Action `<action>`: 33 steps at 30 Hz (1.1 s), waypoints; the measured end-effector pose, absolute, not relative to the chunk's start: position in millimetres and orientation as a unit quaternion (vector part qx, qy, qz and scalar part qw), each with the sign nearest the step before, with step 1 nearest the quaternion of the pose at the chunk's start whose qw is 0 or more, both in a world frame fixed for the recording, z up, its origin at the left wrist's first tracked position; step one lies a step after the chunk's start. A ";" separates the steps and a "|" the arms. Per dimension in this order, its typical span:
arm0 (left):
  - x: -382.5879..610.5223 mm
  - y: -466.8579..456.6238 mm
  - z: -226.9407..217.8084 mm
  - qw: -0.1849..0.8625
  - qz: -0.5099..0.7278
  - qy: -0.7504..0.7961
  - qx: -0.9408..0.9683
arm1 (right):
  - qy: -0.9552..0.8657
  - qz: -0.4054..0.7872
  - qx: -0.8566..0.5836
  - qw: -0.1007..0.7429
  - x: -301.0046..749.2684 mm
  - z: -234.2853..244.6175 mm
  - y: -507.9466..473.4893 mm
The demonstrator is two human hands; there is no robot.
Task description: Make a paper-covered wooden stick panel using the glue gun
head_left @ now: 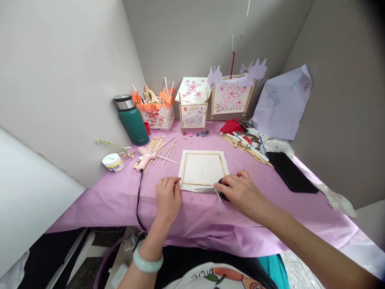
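Observation:
A square frame of thin wooden sticks [184,166] lies on a white sheet of paper [203,168] in front of me. My left hand [168,196] rests at the sheet's lower left corner, its fingers curled and the thumb and forefinger pinched at the paper's edge. My right hand [239,190] grips a pair of scissors [205,190] by the black handles. Their blades point left along the paper's near edge, just below the bottom stick. A narrow white paper strip [217,195] hangs off by the handles.
A pink glue gun [146,157] lies on loose sticks to the left, its black cord [138,200] running off the table. Around are a white jar [113,162], a green bottle [132,122], decorated paper boxes [194,114], a black phone [291,172] and markers [248,139].

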State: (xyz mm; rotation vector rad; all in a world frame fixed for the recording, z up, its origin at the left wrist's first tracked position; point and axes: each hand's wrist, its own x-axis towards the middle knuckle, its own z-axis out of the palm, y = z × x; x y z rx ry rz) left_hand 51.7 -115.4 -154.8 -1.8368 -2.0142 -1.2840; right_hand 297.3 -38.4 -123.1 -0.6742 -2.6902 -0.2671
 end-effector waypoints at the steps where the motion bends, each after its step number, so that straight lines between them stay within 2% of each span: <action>1: 48.9 -116.7 -156.2 0.064 -0.425 -0.669 -0.607 | -0.950 -0.096 -0.237 0.177 296.3 -122.9 -38.4; 33: 46.7 -124.8 -156.0 0.043 -0.363 -0.661 -0.656 | -0.950 -0.101 -0.230 0.185 278.6 -121.3 -42.1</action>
